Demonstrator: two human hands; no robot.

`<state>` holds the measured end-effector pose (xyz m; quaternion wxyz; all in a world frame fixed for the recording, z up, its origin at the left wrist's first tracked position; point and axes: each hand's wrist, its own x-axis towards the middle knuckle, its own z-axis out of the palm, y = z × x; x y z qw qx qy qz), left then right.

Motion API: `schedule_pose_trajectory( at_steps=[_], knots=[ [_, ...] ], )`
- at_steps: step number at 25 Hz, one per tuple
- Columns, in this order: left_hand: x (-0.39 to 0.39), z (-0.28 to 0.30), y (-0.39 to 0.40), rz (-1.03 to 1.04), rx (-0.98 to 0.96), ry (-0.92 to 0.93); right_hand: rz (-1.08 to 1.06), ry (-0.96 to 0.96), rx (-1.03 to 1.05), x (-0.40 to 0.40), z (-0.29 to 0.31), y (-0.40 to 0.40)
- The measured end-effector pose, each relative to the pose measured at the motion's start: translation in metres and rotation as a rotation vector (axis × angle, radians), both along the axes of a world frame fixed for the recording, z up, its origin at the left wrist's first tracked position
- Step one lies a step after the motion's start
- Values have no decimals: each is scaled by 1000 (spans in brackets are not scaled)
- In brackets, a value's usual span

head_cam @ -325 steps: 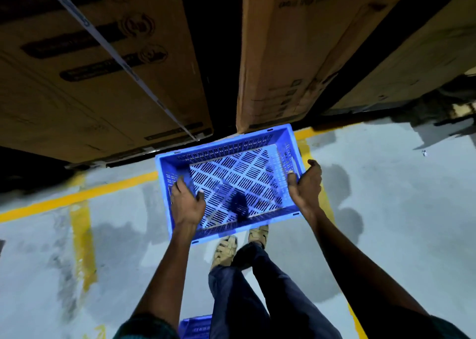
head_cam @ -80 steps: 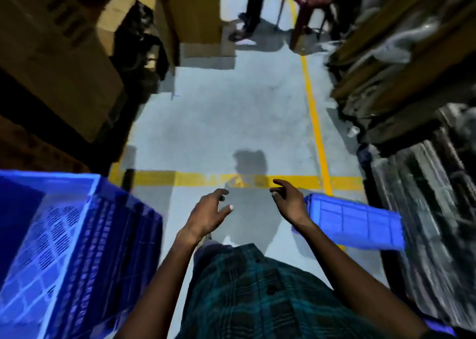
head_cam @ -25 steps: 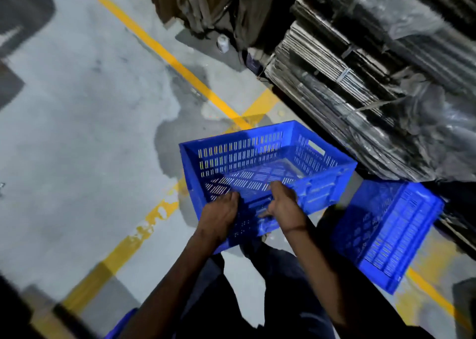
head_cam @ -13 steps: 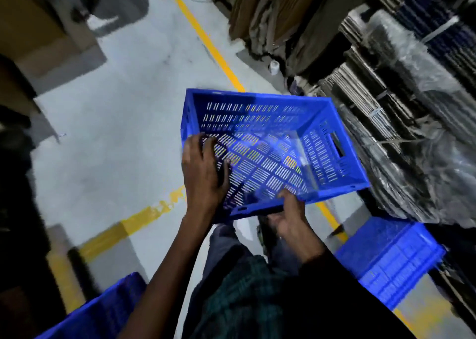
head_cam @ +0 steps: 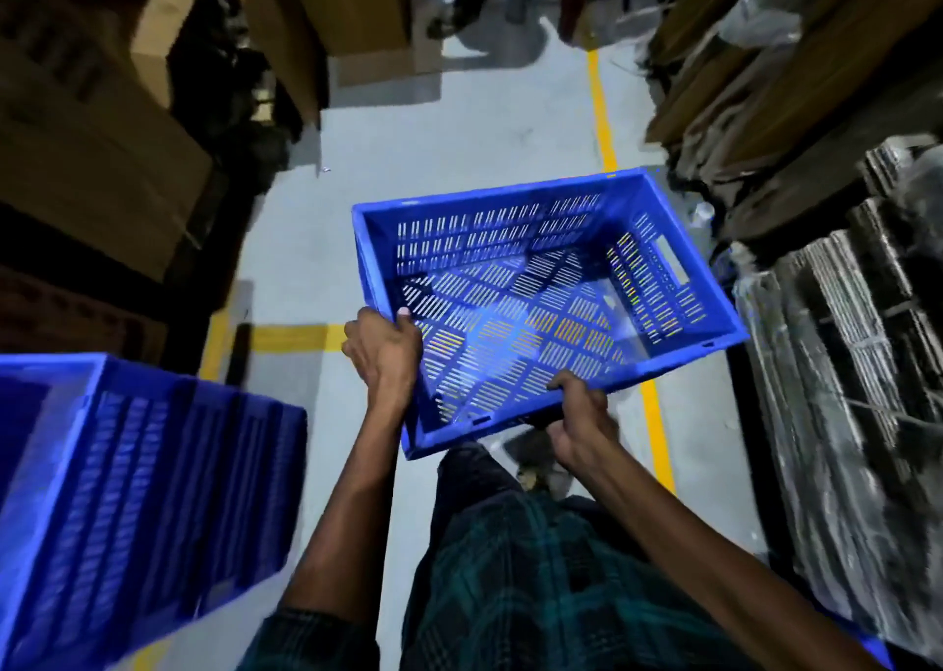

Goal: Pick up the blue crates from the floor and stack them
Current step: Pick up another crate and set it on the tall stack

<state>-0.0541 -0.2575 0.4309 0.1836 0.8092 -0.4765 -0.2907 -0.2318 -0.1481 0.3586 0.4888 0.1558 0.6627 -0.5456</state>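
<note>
I stand in a narrow warehouse aisle with a grey floor (head_cam: 459,124) marked by yellow lines. Cardboard boxes (head_cam: 92,160) rise on my left and bundles of flattened cardboard (head_cam: 842,338) on my right. Low on my left sits the stack (head_cam: 127,492) of blue crates, its slotted side facing me, close enough to reach. I judge the task partly done: some crates are already stacked, and the one I carry is not yet on top. I cannot tell whether more remain on the floor. The crate (head_cam: 536,287) hangs in the air in front of my waist, tilted, open side up and empty. It is bright blue plastic, rectangular, with slotted walls, a lattice base and a handle hole in its right wall. My left hand (head_cam: 382,354) is closed over its near left corner. My right hand (head_cam: 581,425) is wrapped around the near rim.
</note>
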Motion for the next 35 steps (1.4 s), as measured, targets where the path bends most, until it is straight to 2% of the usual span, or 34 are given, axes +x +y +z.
schedule_pose_trajectory(
  at_steps=[5, 9, 12, 16, 19, 23, 25, 27, 31, 33, 35],
  knots=[
    [29, 34, 79, 215, -162, -50, 203, -104, -20, 35, -6, 29],
    [55, 46, 115, 370, -208, 23, 501, -158, 73, 67, -14, 41],
    [76, 53, 138, 403, -241, 86, 602, -262, 110, 102, -12, 59],
    [125, 71, 175, 436, -274, 69, 951, -305, 220, 140, -23, 90],
    [166, 89, 208, 464, -299, 88, 1110, -107, 309, 156, -20, 92],
    [214, 115, 251, 444, -364, 144, 1107, 281, 222, 167, -25, 81],
    [226, 125, 269, 409, -427, 181, 1235, 511, 214, 176, -24, 78],
    [234, 129, 285, 376, -488, 233, 1314, 653, 185, 186, -17, 80],
    [251, 138, 301, 397, -578, 383, 1278, 468, 120, 191, -12, 52],
    [251, 142, 302, 439, -635, 425, 1281, 219, 23, 188, -19, 19],
    [250, 143, 299, 473, -673, 412, 1273, 6, -42, 181, -54, -20]
  ],
)
